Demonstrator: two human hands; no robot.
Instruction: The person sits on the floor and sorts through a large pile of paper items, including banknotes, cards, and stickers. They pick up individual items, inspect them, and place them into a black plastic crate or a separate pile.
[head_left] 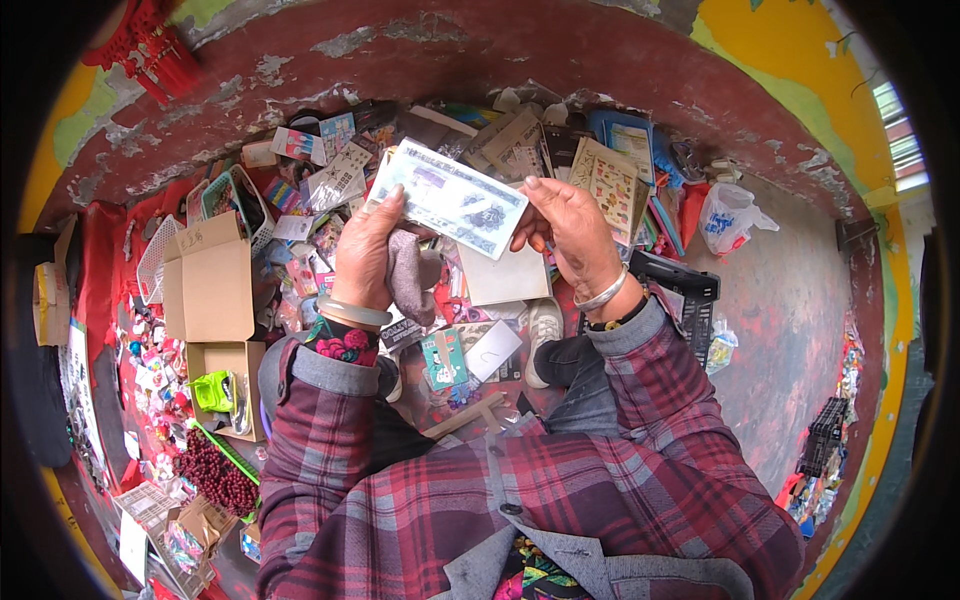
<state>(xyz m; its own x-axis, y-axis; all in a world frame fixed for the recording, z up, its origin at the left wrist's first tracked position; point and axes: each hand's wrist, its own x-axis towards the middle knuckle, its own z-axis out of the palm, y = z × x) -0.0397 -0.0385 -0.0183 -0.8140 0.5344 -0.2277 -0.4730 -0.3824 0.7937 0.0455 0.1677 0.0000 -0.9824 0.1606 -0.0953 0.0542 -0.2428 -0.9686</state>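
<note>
Between both hands, at chest height, is a pale rectangular packet with a grey-blue, banknote-like print and a purple patch. My left hand grips its left end, thumb on top and the fingers mostly hidden beneath. A greyish-pink cloth, perhaps a glove, hangs from that same hand. My right hand pinches the packet's right end between the thumb and curled fingers. Below the packet lies a white flat box or board. A green card and a white card lie between my feet.
On the left stand an open cardboard box and plastic baskets. Dark red beads lie below them. Books and printed sheets lean along the red wall. A black crate and a white plastic bag are on the right.
</note>
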